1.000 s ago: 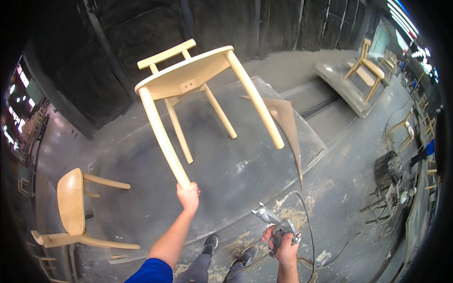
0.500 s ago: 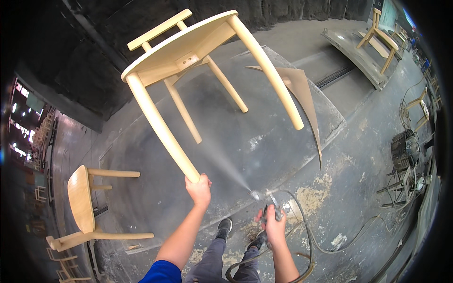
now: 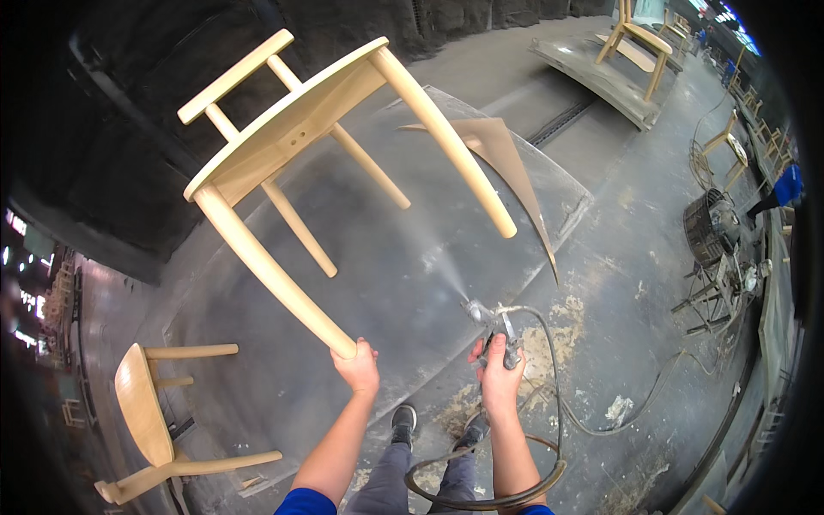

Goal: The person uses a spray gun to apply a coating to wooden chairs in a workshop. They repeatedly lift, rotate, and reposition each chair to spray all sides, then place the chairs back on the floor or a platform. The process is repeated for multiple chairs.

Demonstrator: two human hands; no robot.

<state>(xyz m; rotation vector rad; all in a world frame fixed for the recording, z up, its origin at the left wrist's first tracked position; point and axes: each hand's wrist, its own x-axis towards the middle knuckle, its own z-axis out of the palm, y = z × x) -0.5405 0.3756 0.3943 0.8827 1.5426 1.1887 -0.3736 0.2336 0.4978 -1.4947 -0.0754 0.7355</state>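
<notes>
The left hand (image 3: 359, 371) has its fingers wrapped round the foot of one leg of a pale wooden chair (image 3: 292, 142), held tilted overhead toward eleven o'clock. Just at three o'clock of it, the right hand (image 3: 498, 378) grips a spray gun (image 3: 491, 319), its hose (image 3: 549, 403) looping down, mist blowing toward the chair. Another chair (image 3: 150, 421) lies on the floor at eight o'clock.

A furniture finishing workshop: unfinished pale wooden chairs (image 3: 154, 429) stand on the dusty, overspray-crusted grey concrete floor (image 3: 618, 257), a metal spray gun (image 3: 493, 322) trails a hose, beside a caged industrial fan (image 3: 711, 227).
</notes>
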